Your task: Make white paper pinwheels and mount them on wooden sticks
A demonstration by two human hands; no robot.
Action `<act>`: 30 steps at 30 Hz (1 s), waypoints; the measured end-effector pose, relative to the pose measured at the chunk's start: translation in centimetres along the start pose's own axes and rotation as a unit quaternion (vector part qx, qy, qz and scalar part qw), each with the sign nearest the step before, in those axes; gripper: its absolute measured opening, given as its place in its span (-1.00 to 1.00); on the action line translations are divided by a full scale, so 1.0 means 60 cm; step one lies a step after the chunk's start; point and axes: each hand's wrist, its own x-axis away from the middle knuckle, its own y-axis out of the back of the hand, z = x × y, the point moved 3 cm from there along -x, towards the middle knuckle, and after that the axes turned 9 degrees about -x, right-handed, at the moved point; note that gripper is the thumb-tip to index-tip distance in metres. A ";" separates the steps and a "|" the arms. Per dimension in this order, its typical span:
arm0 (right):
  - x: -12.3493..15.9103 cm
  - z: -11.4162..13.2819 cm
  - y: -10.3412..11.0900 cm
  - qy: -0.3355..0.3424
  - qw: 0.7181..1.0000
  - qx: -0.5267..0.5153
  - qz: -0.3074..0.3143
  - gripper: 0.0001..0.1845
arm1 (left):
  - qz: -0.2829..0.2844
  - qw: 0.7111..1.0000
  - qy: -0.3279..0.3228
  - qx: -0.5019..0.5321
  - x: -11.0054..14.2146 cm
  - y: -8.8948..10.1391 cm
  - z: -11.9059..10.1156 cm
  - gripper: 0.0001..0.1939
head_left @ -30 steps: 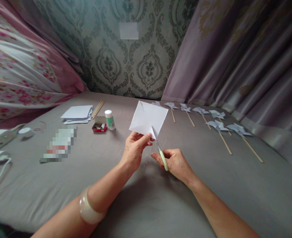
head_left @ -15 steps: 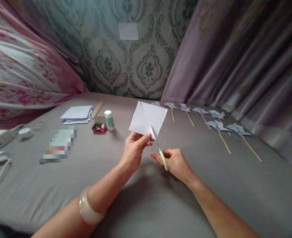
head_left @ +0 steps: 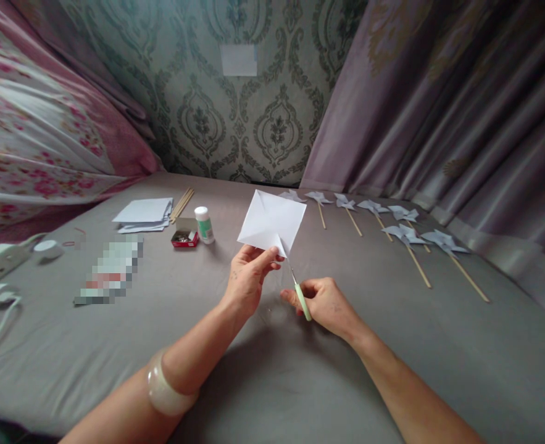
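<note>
The left hand [head_left: 246, 275] is pinching the paper [head_left: 273, 216] above the grey cloth [head_left: 174, 296]; the right hand [head_left: 325, 300] is gripping scissors [head_left: 302, 302] near the paper's lower corner. If left fingers are slipping, a cut could be going crooked.

the sheet [head_left: 273, 218] is matt paper, the scissor handle [head_left: 302, 301] plastic.

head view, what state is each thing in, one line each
white paper square, slit near its lower corner, held up
left hand, closed on the paper
scissors, held, blade opening unclear
right hand, closed on the scissors' handle
red box, open, small metal pieces inside
bottle, upright, capped
paper stack, lying flat
wooden sticks, lying loose
pinwheels, folded, lying down
</note>
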 end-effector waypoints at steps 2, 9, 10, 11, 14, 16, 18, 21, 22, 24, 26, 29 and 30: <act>0.002 0.001 0.001 0.019 0.999 0.030 0.035 -0.56 | -0.014 1.000 -0.002 -0.001 -0.007 0.008 -0.001 -0.74; -0.003 0.012 0.029 0.059 0.998 0.021 -0.021 -0.55 | -0.054 0.998 0.009 -0.010 -0.025 0.028 0.002 -0.79; -0.005 0.015 0.037 0.063 0.997 -0.003 -0.052 -0.53 | -0.057 0.998 0.013 -0.015 -0.025 0.028 0.004 -0.79; -0.007 0.017 0.047 0.063 0.994 -0.026 -0.087 -0.52 | -0.060 0.998 0.018 -0.021 -0.026 0.028 0.005 -0.79; -0.008 0.023 0.075 0.052 0.978 -0.081 -0.185 -0.48 | -0.056 0.997 0.023 -0.044 -0.027 0.028 0.009 -0.81; -0.007 0.026 0.091 0.054 0.966 -0.104 -0.230 -0.47 | -0.049 0.997 0.032 -0.045 -0.028 0.028 0.012 -0.81; -0.007 0.028 0.101 0.067 0.957 -0.123 -0.255 -0.47 | -0.039 0.998 0.048 -0.025 -0.027 0.026 0.015 -0.81; -0.010 0.024 0.106 0.085 0.954 -0.134 -0.256 -0.46 | -0.007 0.998 0.055 -0.005 -0.024 0.020 0.016 -0.83; -0.012 0.022 0.105 0.088 0.955 -0.138 -0.245 -0.46 | 0.003 0.999 0.050 -0.010 -0.023 0.018 0.015 -0.84; -0.016 0.017 0.101 0.089 0.961 -0.156 -0.209 -0.44 | 0.014 0.999 0.036 -0.033 -0.020 0.016 0.014 -0.86; -0.018 0.014 0.095 0.092 0.967 -0.177 -0.161 -0.43 | 0.010 0.998 0.022 -0.064 -0.018 0.017 0.013 -0.89; -0.017 0.017 0.085 0.098 0.971 -0.186 -0.117 -0.45 | 0.003 0.994 0.016 -0.108 -0.016 0.020 0.013 -0.89; -0.015 0.019 0.083 0.098 0.972 -0.182 -0.114 -0.47 | 0.006 0.993 0.015 -0.116 -0.015 0.020 0.014 -0.88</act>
